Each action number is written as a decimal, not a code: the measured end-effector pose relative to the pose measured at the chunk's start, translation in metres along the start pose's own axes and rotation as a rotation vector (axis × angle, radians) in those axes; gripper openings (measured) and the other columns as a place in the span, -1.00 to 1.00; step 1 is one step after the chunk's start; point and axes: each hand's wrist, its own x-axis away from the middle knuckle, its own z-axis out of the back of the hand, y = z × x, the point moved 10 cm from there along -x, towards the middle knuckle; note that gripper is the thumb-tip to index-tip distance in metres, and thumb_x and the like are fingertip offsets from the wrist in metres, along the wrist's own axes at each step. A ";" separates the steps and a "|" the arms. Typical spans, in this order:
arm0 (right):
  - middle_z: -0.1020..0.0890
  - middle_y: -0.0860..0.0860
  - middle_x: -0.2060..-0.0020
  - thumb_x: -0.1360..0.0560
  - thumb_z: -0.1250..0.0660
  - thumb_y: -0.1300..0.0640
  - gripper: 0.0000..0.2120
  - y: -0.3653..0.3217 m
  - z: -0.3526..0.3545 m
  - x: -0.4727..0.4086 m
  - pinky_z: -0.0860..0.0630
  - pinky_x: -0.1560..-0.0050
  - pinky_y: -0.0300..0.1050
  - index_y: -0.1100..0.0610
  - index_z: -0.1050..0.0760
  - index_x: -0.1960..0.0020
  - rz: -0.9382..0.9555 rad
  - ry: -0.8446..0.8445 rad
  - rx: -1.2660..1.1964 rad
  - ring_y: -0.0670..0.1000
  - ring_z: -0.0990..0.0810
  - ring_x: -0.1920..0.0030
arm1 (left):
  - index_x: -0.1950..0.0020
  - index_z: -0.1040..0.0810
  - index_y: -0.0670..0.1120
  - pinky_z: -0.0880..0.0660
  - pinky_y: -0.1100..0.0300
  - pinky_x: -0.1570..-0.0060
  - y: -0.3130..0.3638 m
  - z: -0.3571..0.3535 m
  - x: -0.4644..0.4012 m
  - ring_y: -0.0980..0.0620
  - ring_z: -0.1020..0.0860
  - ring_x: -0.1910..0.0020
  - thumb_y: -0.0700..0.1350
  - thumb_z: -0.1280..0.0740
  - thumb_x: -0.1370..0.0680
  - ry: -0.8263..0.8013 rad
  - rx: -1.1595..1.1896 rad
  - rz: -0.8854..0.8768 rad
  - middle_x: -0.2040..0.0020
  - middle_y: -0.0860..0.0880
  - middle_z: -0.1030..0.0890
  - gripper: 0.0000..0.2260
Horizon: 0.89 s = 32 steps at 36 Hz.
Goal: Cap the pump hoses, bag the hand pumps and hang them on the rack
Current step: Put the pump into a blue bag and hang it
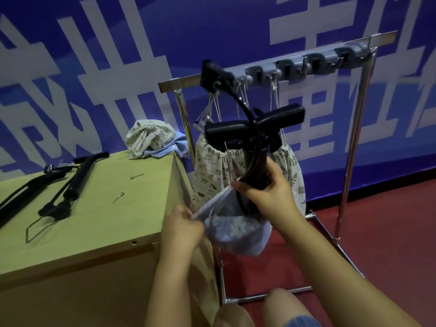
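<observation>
The right hand (pixel 266 185) grips the barrel of a black hand pump (pixel 254 147), held upright with its lower end inside a blue patterned bag (pixel 233 232). The left hand (pixel 181 223) pinches the bag's rim. Just behind stands the rack (pixel 349 147), with two floral bags (pixel 212 171) hanging from it. Two more pumps (pixel 73 185) lie on the tabletop (pixel 106 223).

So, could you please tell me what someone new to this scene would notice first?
First, at centre, the right hand grips a black hand pump upright, its lower end in a blue-grey patterned bag whose rim the left hand pinches. Behind stands a chrome rack with floral bags hanging from its hooks. On the left, more black pumps lie on a wooden table.
</observation>
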 end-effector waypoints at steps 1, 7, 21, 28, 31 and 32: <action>-0.53 0.12 -0.08 -0.26 -0.58 0.09 -0.58 0.002 0.004 -0.001 -0.51 -0.17 0.10 -0.20 -0.44 0.05 -0.009 0.026 -0.002 0.06 -0.54 -0.11 | 0.13 -0.41 -0.10 -0.28 0.18 0.39 -0.001 0.001 -0.002 0.01 -0.44 0.29 -0.18 -0.30 -0.49 -0.016 0.056 0.004 0.18 -0.09 -0.51 -0.93; -0.52 0.14 -0.02 -0.26 -0.58 0.06 -0.63 0.001 0.023 -0.005 -0.56 -0.06 -0.09 0.03 -0.46 0.06 -0.001 0.192 0.044 -0.04 -0.54 0.01 | -0.04 -0.46 -0.17 -0.53 0.15 0.35 0.003 -0.036 0.019 -0.04 -0.59 0.30 -0.29 -0.19 -0.56 -0.418 0.632 0.165 0.15 -0.16 -0.61 -0.89; -0.59 -0.06 0.05 -0.33 -0.51 0.26 -0.65 0.021 -0.009 0.016 -0.47 0.09 -0.34 0.09 -0.50 -0.06 -0.216 -0.350 0.189 -0.09 -0.58 0.02 | 0.30 -0.46 -0.10 -0.43 0.35 0.43 0.078 -0.032 0.010 0.10 -0.50 0.46 -0.16 -0.26 -0.43 -0.600 1.492 0.150 0.39 -0.06 -0.51 -0.89; -0.69 0.06 0.15 -0.40 -0.35 0.47 -0.69 0.021 -0.004 0.027 -0.58 0.13 -0.12 0.12 -0.59 0.01 -0.332 -0.391 -0.302 0.01 -0.64 0.13 | 0.19 -0.51 -0.21 -0.58 0.22 0.23 0.050 -0.023 -0.006 -0.01 -0.61 0.37 -0.09 -0.14 -0.57 -0.550 1.453 0.197 0.30 -0.13 -0.60 -0.73; -0.65 0.15 0.22 -0.46 -0.35 0.36 -0.74 0.018 0.013 0.020 -0.55 0.20 -0.09 0.02 -0.67 0.14 -0.317 -0.328 -0.155 0.05 -0.60 0.23 | 0.14 -0.54 -0.21 -0.58 0.10 0.10 0.043 -0.020 -0.008 -0.11 -0.62 0.25 -0.11 -0.13 -0.56 -0.555 1.362 0.181 0.17 -0.19 -0.62 -0.75; -0.63 0.16 0.25 -0.48 -0.35 0.33 -0.72 0.014 0.021 0.015 -0.53 0.22 -0.11 -0.03 -0.67 0.18 -0.263 -0.297 -0.034 0.04 -0.57 0.25 | 0.11 -0.53 -0.21 -0.58 0.09 0.11 0.040 -0.019 -0.010 -0.12 -0.62 0.23 -0.13 -0.14 -0.55 -0.539 1.334 0.183 0.13 -0.21 -0.61 -0.77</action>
